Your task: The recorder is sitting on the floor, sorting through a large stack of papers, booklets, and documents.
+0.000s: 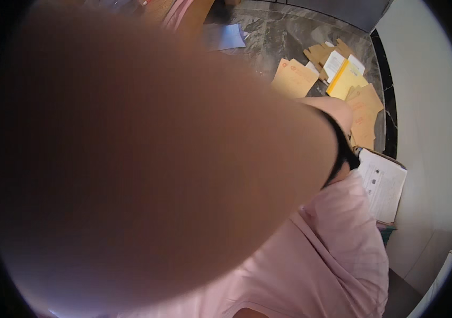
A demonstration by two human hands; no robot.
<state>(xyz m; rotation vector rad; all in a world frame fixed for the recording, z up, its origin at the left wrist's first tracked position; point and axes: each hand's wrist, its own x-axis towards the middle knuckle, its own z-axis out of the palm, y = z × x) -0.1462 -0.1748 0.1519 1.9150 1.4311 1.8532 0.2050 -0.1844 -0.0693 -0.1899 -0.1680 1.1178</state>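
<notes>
From where I stand, most of the view is taken up by one blurred, bare right hand (146, 159), probably the right because a dark wrist strap (337, 140) and a pink sleeve (350, 206) lead off that way. I can't tell whether its fingers are spread, closed or holding anything, and the left hand isn't in sight. The papers nearest it lie beyond the strap: a white printed sheet (380, 185) just beside the sleeve, near the wall (433, 159). To do this close-in move well, I'd keep the touch light and the elbow tucked in, so the sleeve doesn't drag that sheet; any paper is best taken by its edge with a soft pinch. Counting up: one such sheet, one strap, one yellow folder (347, 79), one flattened brown cardboard piece (319, 54) and one blue sheet (231, 37) farther off on the marbled floor (268, 34). Of the tan envelopes (294, 79), I make two overlapping left of the folder and at least two right of it, too layered to number.
</notes>
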